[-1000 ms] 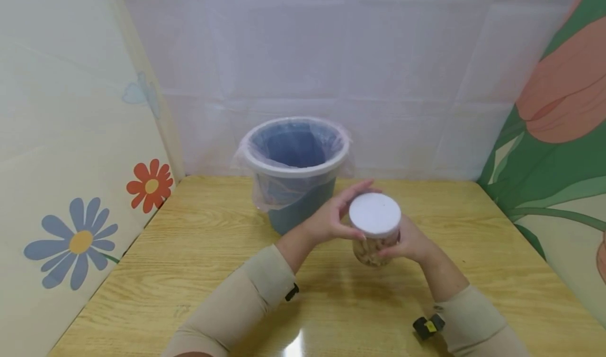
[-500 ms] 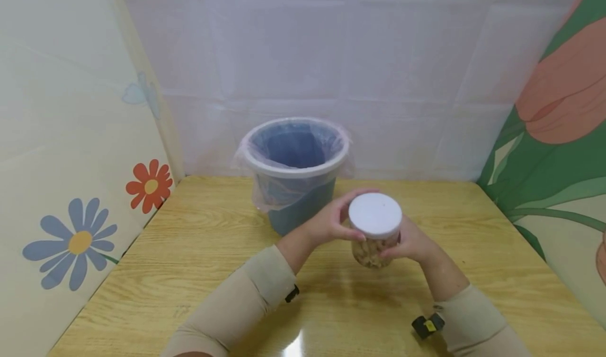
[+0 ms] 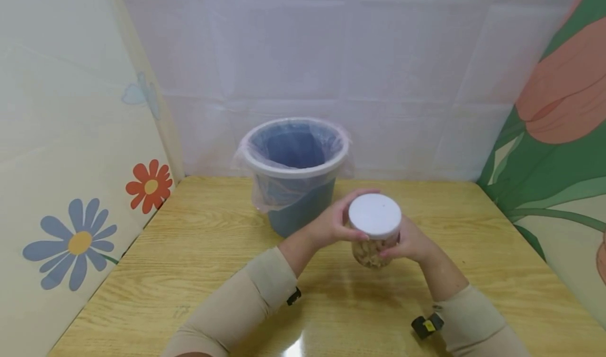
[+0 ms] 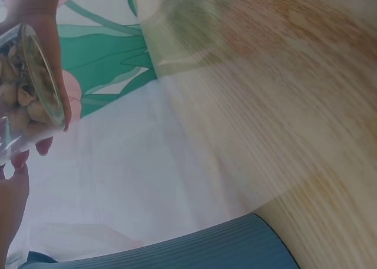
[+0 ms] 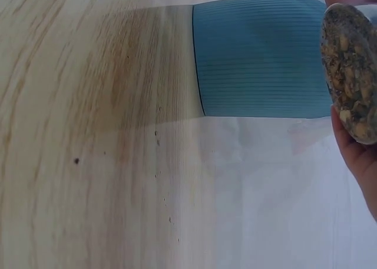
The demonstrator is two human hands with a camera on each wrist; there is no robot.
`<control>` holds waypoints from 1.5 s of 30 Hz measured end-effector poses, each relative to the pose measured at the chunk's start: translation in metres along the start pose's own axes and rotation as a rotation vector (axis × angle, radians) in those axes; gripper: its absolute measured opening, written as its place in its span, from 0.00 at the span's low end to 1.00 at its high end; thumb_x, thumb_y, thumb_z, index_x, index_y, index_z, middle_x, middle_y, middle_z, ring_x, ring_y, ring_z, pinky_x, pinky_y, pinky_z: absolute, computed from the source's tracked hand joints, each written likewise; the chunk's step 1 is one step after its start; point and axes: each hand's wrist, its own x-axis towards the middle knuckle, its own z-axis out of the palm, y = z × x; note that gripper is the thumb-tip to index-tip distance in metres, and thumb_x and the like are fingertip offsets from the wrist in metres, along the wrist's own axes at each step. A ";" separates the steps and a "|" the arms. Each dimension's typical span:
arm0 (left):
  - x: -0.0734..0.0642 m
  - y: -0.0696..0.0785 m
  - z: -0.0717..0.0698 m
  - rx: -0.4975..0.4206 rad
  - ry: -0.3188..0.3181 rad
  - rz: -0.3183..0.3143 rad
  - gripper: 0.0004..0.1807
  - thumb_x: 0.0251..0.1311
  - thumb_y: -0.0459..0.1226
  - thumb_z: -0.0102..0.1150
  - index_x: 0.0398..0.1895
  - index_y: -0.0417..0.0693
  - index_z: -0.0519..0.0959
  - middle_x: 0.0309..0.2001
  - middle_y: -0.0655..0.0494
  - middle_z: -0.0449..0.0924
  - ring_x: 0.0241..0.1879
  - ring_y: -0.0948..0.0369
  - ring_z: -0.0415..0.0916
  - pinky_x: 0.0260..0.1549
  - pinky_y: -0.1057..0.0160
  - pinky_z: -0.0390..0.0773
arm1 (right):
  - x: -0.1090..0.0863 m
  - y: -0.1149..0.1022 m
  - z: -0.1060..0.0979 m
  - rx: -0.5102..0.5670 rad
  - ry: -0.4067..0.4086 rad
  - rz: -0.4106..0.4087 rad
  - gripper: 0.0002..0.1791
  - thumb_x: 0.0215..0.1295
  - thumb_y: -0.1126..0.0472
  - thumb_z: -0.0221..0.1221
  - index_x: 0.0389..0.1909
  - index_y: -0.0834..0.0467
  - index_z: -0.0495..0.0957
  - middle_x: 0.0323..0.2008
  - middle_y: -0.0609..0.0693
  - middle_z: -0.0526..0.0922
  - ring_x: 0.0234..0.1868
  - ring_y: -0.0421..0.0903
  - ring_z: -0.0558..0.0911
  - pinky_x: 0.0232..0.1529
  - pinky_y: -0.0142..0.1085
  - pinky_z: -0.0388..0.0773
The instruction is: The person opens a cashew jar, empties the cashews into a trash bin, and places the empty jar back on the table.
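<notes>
White sheeting (image 3: 402,57) hangs behind a yellow wood-grain table (image 3: 189,241), with floral panels at either side. Near the table's middle, a little right of centre, a person holds a clear jar (image 3: 366,252) of pale brown pieces, perhaps nuts. It is raised off the wood: the right wrist view shows its underside. A flat white lid (image 3: 375,215) sits on top.

Compared with a second ago, the left hand (image 3: 333,223) has changed most. Its fingers, which reached up beyond the lid, now lie closer round the far edge, and the thumb has crept slightly along the near edge. The right hand (image 3: 413,241) grips the jar's body lower down, its thumb across the front, much as before. Jar and lid have hardly moved, so this looks like a firming of grip rather than a move to another place; the lid is still on.

Beyond the jar and to its left stands a blue bin (image 3: 293,172) with a white rim and a translucent pinkish liner (image 3: 272,189) folded over it. The left hand and wrist cover part of the bin's lower side, and the hands hide much of the jar. Nearer the viewer are two beige sleeves (image 3: 236,299), a small black device (image 3: 427,325) by the right cuff.
</notes>
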 end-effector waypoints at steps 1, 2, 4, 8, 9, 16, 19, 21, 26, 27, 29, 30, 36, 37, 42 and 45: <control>0.000 0.000 0.000 0.006 0.004 0.000 0.48 0.41 0.35 0.68 0.68 0.41 0.54 0.61 0.43 0.64 0.59 0.58 0.65 0.61 0.58 0.61 | 0.000 0.000 0.000 -0.002 0.001 -0.003 0.49 0.34 0.70 0.70 0.61 0.69 0.55 0.54 0.44 0.70 0.54 0.41 0.70 0.57 0.32 0.66; 0.000 0.001 0.001 0.011 0.009 -0.002 0.47 0.41 0.33 0.67 0.68 0.42 0.54 0.61 0.43 0.64 0.59 0.58 0.65 0.61 0.58 0.61 | 0.001 0.000 0.000 0.001 0.003 -0.004 0.49 0.34 0.70 0.69 0.61 0.69 0.55 0.54 0.44 0.69 0.54 0.41 0.70 0.57 0.32 0.66; 0.000 0.002 0.001 0.025 0.022 -0.009 0.47 0.40 0.30 0.66 0.67 0.43 0.55 0.61 0.44 0.65 0.59 0.58 0.65 0.61 0.58 0.60 | 0.002 0.000 0.001 0.002 0.006 -0.009 0.49 0.33 0.70 0.69 0.61 0.67 0.56 0.54 0.45 0.70 0.54 0.41 0.70 0.57 0.32 0.66; 0.000 0.002 0.002 0.054 0.054 -0.036 0.46 0.40 0.26 0.65 0.67 0.45 0.56 0.61 0.45 0.65 0.59 0.59 0.64 0.62 0.57 0.58 | 0.003 -0.001 0.001 0.021 0.008 -0.025 0.48 0.33 0.72 0.68 0.61 0.64 0.57 0.53 0.46 0.70 0.53 0.42 0.70 0.57 0.34 0.67; 0.000 0.002 0.003 0.061 0.062 -0.045 0.46 0.40 0.26 0.65 0.67 0.45 0.56 0.61 0.45 0.66 0.59 0.59 0.64 0.62 0.57 0.58 | 0.004 0.000 0.001 0.021 0.010 -0.027 0.47 0.33 0.72 0.68 0.61 0.63 0.58 0.53 0.46 0.70 0.53 0.42 0.70 0.56 0.33 0.67; 0.001 0.004 0.006 0.105 0.137 -0.079 0.46 0.39 0.26 0.66 0.66 0.48 0.58 0.59 0.49 0.68 0.58 0.60 0.65 0.63 0.56 0.55 | 0.003 0.004 0.003 0.050 0.040 0.008 0.45 0.35 0.74 0.67 0.60 0.63 0.58 0.53 0.47 0.70 0.53 0.43 0.71 0.56 0.33 0.68; 0.001 0.005 0.008 0.141 0.177 -0.093 0.46 0.39 0.27 0.67 0.66 0.50 0.59 0.59 0.51 0.68 0.58 0.61 0.65 0.62 0.55 0.56 | 0.004 0.004 0.004 0.055 0.060 0.016 0.45 0.36 0.75 0.66 0.60 0.65 0.57 0.53 0.48 0.70 0.53 0.44 0.71 0.56 0.34 0.69; 0.001 0.006 0.009 0.170 0.202 -0.103 0.46 0.39 0.27 0.68 0.66 0.52 0.60 0.59 0.53 0.68 0.58 0.62 0.65 0.62 0.54 0.55 | 0.004 0.004 0.005 0.048 0.081 0.017 0.46 0.35 0.76 0.66 0.60 0.65 0.56 0.53 0.49 0.70 0.53 0.44 0.71 0.56 0.34 0.68; 0.002 0.007 0.012 0.226 0.263 -0.129 0.48 0.38 0.30 0.71 0.66 0.54 0.59 0.59 0.55 0.68 0.59 0.61 0.63 0.62 0.51 0.55 | 0.005 0.004 0.007 0.003 0.152 0.015 0.47 0.33 0.78 0.66 0.60 0.66 0.56 0.52 0.48 0.70 0.52 0.43 0.70 0.55 0.32 0.67; 0.002 0.007 0.012 0.235 0.279 -0.139 0.48 0.38 0.31 0.71 0.66 0.55 0.59 0.59 0.56 0.68 0.59 0.62 0.64 0.62 0.51 0.56 | 0.006 0.004 0.007 -0.008 0.167 0.018 0.47 0.33 0.78 0.66 0.60 0.67 0.57 0.52 0.48 0.70 0.52 0.43 0.70 0.55 0.31 0.67; 0.003 0.007 0.014 0.257 0.313 -0.158 0.48 0.37 0.33 0.72 0.66 0.58 0.60 0.59 0.57 0.69 0.59 0.62 0.64 0.61 0.51 0.57 | 0.006 0.003 0.008 -0.019 0.196 0.037 0.46 0.33 0.78 0.65 0.59 0.68 0.56 0.52 0.48 0.70 0.52 0.43 0.70 0.55 0.31 0.67; 0.003 0.007 0.015 0.265 0.330 -0.166 0.48 0.37 0.34 0.73 0.66 0.60 0.60 0.59 0.58 0.69 0.58 0.62 0.64 0.61 0.51 0.58 | 0.006 0.003 0.009 -0.025 0.210 0.051 0.46 0.33 0.78 0.65 0.59 0.69 0.56 0.52 0.48 0.70 0.52 0.43 0.70 0.55 0.31 0.67; 0.004 0.006 0.019 0.275 0.393 -0.190 0.50 0.35 0.36 0.75 0.65 0.66 0.59 0.59 0.60 0.69 0.58 0.62 0.65 0.60 0.52 0.59 | 0.007 0.002 0.012 -0.057 0.273 0.130 0.47 0.34 0.78 0.65 0.60 0.71 0.54 0.52 0.52 0.67 0.52 0.42 0.69 0.54 0.29 0.67; 0.004 0.006 0.019 0.275 0.396 -0.190 0.51 0.35 0.36 0.75 0.66 0.66 0.59 0.59 0.60 0.69 0.58 0.62 0.65 0.60 0.52 0.59 | 0.007 0.002 0.012 -0.063 0.278 0.137 0.47 0.34 0.78 0.66 0.60 0.71 0.54 0.53 0.53 0.67 0.52 0.42 0.69 0.54 0.29 0.67; 0.003 0.005 0.015 0.271 0.374 -0.177 0.51 0.37 0.35 0.74 0.67 0.64 0.57 0.62 0.60 0.66 0.61 0.61 0.62 0.62 0.50 0.55 | 0.007 0.002 0.012 -0.074 0.286 0.153 0.47 0.35 0.77 0.66 0.60 0.71 0.54 0.53 0.54 0.67 0.52 0.41 0.69 0.54 0.28 0.67; 0.002 0.006 0.011 0.245 0.323 -0.159 0.52 0.39 0.33 0.71 0.69 0.62 0.54 0.66 0.60 0.60 0.64 0.61 0.57 0.64 0.49 0.50 | 0.007 0.001 0.011 -0.063 0.276 0.143 0.47 0.35 0.77 0.66 0.60 0.70 0.54 0.53 0.52 0.68 0.52 0.42 0.69 0.54 0.29 0.67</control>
